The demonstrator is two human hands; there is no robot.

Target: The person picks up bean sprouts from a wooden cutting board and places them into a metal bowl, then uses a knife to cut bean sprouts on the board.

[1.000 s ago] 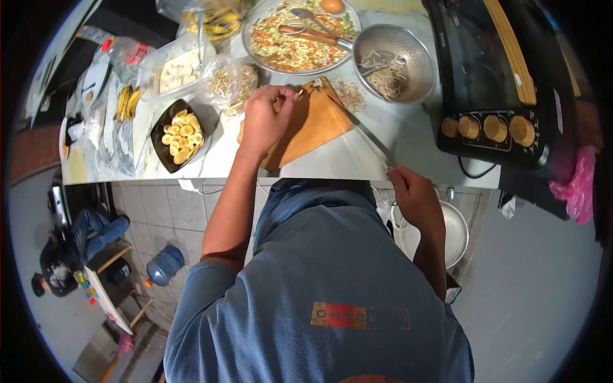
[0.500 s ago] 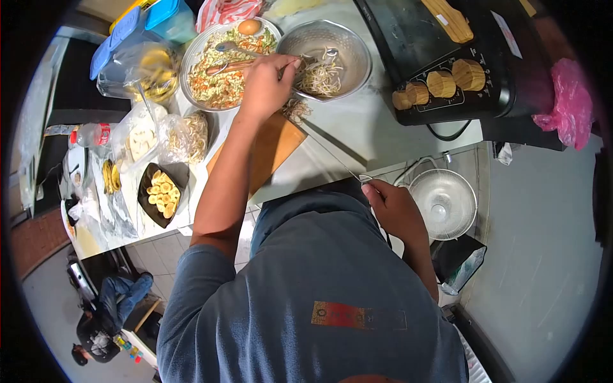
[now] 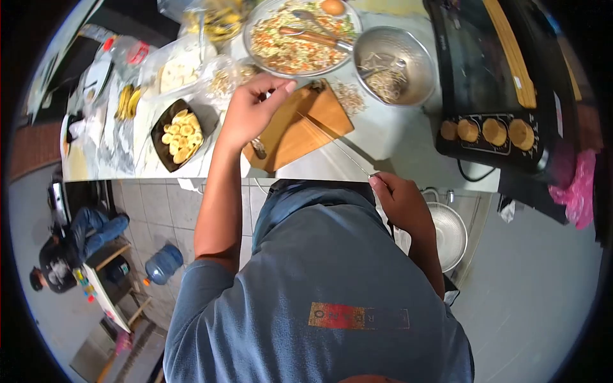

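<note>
My left hand is over the left part of the wooden cutting board, close to a clear bag of bean sprouts. Its fingers are loosely curled and I see nothing in them. My right hand, at the counter's front edge, grips a long thin knife, seen nearly edge-on, its blade reaching over the board. Loose sprout scraps lie beside the board's right edge. Behind them, a metal bowl contains bean sprouts.
A large plate of shredded vegetables, with tongs and an egg, stands behind the board. A dark dish of sliced bananas is at left. A black oven with wooden knobs is at right. A person sits in the background.
My left hand has withdrawn from the metal bowl and moved left, over the board. My right hand still holds the knife at the counter edge. The view has shifted, showing more of the board.
</note>
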